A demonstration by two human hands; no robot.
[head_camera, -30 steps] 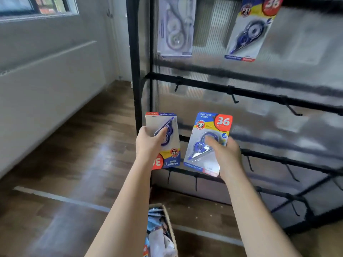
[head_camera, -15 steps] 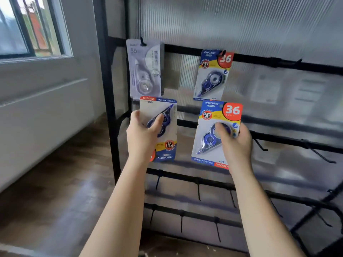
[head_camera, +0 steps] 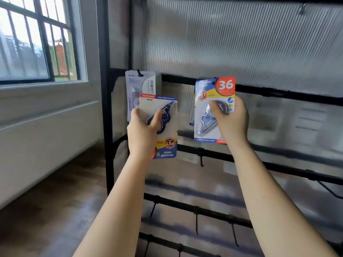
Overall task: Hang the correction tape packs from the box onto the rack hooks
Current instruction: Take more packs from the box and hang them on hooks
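Note:
My left hand point(head_camera: 143, 132) grips a blue correction tape pack point(head_camera: 165, 108), held upside down in front of the rack's left side. My right hand point(head_camera: 232, 119) grips a second blue pack point(head_camera: 213, 93), upright, raised against the top rail point(head_camera: 278, 92) of the black rack. It covers a pack that hangs there, of which only a blue edge point(head_camera: 191, 120) shows. A grey-white pack point(head_camera: 139, 84) hangs from the leftmost top hook, partly behind my left pack. The box is out of view.
Lower black rails carry bare hooks point(head_camera: 201, 160), point(head_camera: 196, 221). A ribbed translucent panel point(head_camera: 241, 43) backs the rack. A barred window point(head_camera: 37, 43) and a white wall are on the left, above a wooden floor point(head_camera: 46, 210).
Both hands have risen with their packs. The right pack has moved up to the top rail, over the hanging blue pack. The view has tilted up and the box has dropped out of sight.

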